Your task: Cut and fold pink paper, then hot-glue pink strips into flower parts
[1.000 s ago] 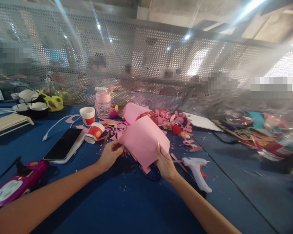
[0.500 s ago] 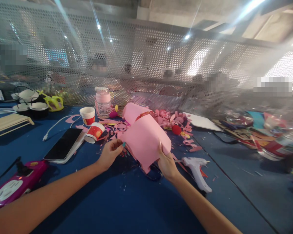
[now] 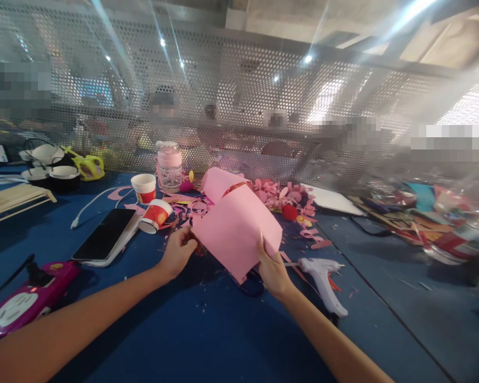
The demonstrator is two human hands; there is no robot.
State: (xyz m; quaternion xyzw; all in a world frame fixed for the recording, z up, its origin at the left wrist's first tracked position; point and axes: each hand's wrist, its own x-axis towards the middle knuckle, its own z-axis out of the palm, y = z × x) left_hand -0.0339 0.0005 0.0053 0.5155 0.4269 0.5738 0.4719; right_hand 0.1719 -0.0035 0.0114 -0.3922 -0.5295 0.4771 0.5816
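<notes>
Pink sheet (image 3: 235, 229), right hand (image 3: 274, 272) clasping edge

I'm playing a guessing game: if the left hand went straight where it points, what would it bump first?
The left hand would probably meet the pink sheet; they may even be touching, but depth is unclear.

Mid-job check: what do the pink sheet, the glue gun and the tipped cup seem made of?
Pink sheet: probably paper or thin craft foam, matte; it bends in a curve and shows no shine.
Glue gun: likely hard plastic, smooth, going by its white molded-looking body.
Tipped cup: probably paper, given the red print and pale rim; any coating I can't tell.
</notes>
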